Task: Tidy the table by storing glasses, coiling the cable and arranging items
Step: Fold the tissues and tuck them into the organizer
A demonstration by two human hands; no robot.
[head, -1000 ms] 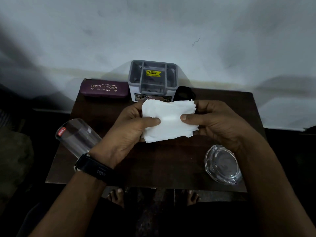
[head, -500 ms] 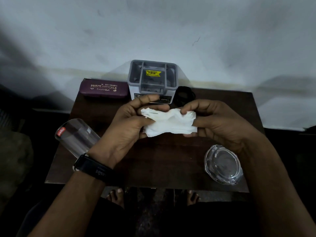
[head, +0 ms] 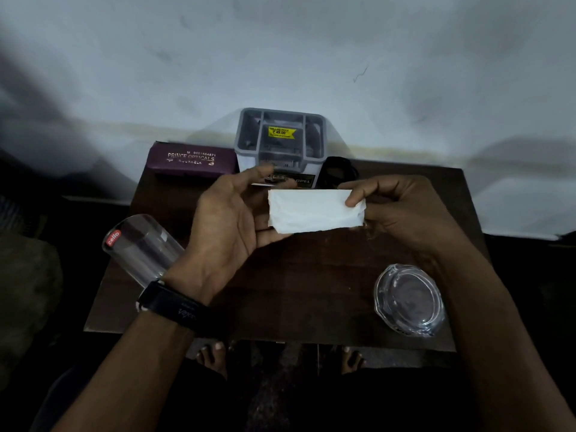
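Tissue (head: 314,210): folded to a white strip, held in the air above the table (head: 311,291), in front of the organiser (head: 280,145).

Right hand (head: 402,210): thumb on top and fingers curled behind, pinching the strip's right end.

Left hand (head: 230,219): palm turned toward the strip, fingers spread wide and nearly straight. Its thumb lies just under the lower left corner; we cannot tell whether it touches.

Handling, our judgement: very light, soft and limp, with no stiffness beyond what the folds give. It should tear or crumple under a hard squeeze and unfold if let go at one end. Best taken along a folded edge with a light pinch at both short ends, or laid flat on the palm.

Hard to read:
- Right fingers are hidden behind the strip.
- The black cable (head: 338,173) beside the organiser is partly covered and in shadow; it looks coiled, but the view is too dim to be sure.
- Organiser compartments are dark, contents unclear.
- The case (head: 193,160) is shut; what is inside is not visible.
- The tumbler (head: 140,247) has its base cut off by the left wrist.
- The ashtray (head: 408,300) sits near the front right edge.
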